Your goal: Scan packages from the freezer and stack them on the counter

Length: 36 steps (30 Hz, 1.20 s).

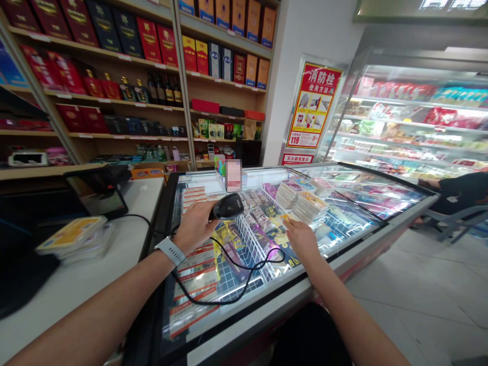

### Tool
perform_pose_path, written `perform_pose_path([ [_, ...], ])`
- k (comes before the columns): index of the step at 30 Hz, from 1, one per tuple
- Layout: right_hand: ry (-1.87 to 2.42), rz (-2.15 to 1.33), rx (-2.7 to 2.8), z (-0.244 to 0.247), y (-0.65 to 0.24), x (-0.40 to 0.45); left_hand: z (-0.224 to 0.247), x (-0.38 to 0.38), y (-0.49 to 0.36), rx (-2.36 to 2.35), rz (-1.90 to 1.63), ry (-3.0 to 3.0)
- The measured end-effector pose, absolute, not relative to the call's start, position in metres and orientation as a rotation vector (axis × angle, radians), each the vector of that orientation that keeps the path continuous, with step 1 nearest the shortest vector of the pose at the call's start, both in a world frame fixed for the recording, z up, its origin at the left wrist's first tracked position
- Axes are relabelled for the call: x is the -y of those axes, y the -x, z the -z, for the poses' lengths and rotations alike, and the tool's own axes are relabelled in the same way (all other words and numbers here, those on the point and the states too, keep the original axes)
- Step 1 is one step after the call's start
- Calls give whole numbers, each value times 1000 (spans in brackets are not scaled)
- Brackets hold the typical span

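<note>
My left hand is wrapped round a black barcode scanner, held above the freezer's glass top. The scanner's black cable loops over the glass. My right hand has its fingers pinched together over the freezer, with a bit of yellow at the fingertips. What that yellow thing is, I cannot tell. Just beyond this hand, flat clear packs with coloured labels stand in stacks on the glass. Another stack of flat packs, the top one yellow-labelled, lies on the white counter at left.
The chest freezer holds wire baskets of frozen packets. A blurred pink-screened object stands at its far edge. Left are a dark screen and the counter. Shelves of boxes and bottles rise behind. A seated person is at right.
</note>
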State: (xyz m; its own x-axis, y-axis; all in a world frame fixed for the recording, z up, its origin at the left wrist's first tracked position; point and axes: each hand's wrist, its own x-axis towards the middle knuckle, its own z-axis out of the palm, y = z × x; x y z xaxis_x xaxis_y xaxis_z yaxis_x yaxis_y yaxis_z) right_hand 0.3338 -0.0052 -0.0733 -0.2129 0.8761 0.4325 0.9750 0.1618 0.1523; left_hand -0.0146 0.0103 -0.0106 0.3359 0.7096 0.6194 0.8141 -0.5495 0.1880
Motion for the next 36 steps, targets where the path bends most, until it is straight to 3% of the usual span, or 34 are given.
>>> perform_pose_path([
  [20, 1954, 618, 2104, 73, -362, -9, 15, -14, 16, 1412, 946, 2426],
  [36, 1772, 593, 2085, 82, -367, -14, 14, -13, 15, 1387, 967, 2464],
])
